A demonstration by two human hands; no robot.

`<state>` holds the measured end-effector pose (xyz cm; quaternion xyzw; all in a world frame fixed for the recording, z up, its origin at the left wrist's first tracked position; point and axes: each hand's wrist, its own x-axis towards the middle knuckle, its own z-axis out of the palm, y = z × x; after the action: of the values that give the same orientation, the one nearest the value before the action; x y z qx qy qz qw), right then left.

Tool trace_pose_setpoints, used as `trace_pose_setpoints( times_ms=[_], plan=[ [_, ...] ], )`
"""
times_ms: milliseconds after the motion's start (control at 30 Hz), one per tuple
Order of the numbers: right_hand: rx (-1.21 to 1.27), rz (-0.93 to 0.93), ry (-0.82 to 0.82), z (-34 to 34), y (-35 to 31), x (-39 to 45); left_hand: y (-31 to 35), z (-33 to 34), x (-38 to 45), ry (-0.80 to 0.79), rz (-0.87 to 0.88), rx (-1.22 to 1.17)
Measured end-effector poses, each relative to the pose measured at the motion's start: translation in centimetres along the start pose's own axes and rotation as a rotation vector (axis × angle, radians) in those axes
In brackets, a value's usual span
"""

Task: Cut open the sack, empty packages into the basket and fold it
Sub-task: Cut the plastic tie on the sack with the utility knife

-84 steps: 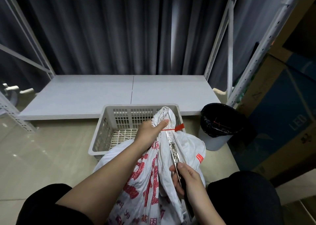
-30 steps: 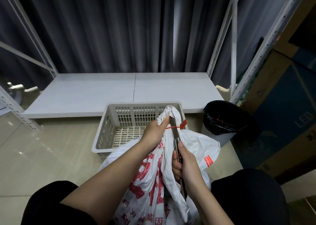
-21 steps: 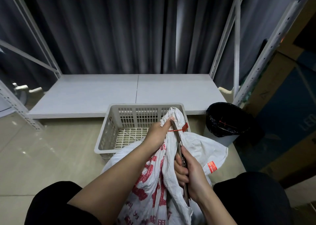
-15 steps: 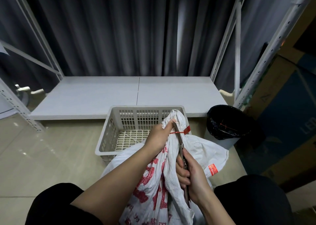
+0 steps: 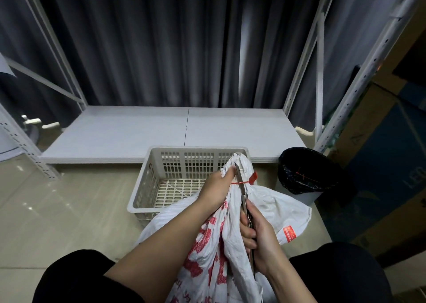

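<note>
A white woven sack (image 5: 274, 210) with red print stands between my knees, its neck bunched and bound by a red zip tie (image 5: 250, 180). My left hand (image 5: 215, 189) grips the gathered neck just below the tie. My right hand (image 5: 258, 236) is closed around the handles of metal scissors (image 5: 242, 188), whose blades point up along the neck and reach the tie. The white plastic basket (image 5: 147, 183) sits on the floor just beyond the sack, with nothing visible inside.
A bin lined with a black bag (image 5: 306, 173) stands right of the basket. A low white shelf board (image 5: 161, 132) and metal rack uprights (image 5: 368, 72) lie beyond. Cardboard boxes (image 5: 380, 164) are stacked at the right. Beige tiled floor spreads to the left.
The scissors have slid up along the sack's neck until the blades reach the red tie. My right hand has moved up with them; my left hand keeps its grip.
</note>
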<state>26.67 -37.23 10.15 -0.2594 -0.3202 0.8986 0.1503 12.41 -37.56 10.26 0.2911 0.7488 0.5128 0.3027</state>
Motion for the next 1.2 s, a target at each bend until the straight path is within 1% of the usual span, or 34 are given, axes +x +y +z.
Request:
trace_pose_setpoints(
  times_ms=[267,567,733,833,1100,1200],
  plan=[
    [0.056,0.027,-0.006,-0.4,0.3,-0.4,0.1,0.2,0.7,0.03,-0.029,0.032],
    [0.112,0.051,-0.021,-1.0,0.8,-0.8,-0.1,0.2,0.8,0.028,-0.036,0.003],
    [0.156,0.046,-0.144,-1.6,0.9,-0.9,0.0,0.5,0.7,0.031,-0.022,0.045],
    [0.162,0.037,-0.169,-1.5,0.9,-1.2,-0.2,0.4,0.8,0.014,-0.019,0.029],
    [0.173,0.056,-0.191,-1.7,0.9,-1.2,-0.3,0.3,0.9,0.019,-0.021,0.032],
    [0.131,0.059,-0.114,-1.2,0.6,-1.1,-0.3,0.3,1.0,0.035,-0.004,0.024]
  ],
)
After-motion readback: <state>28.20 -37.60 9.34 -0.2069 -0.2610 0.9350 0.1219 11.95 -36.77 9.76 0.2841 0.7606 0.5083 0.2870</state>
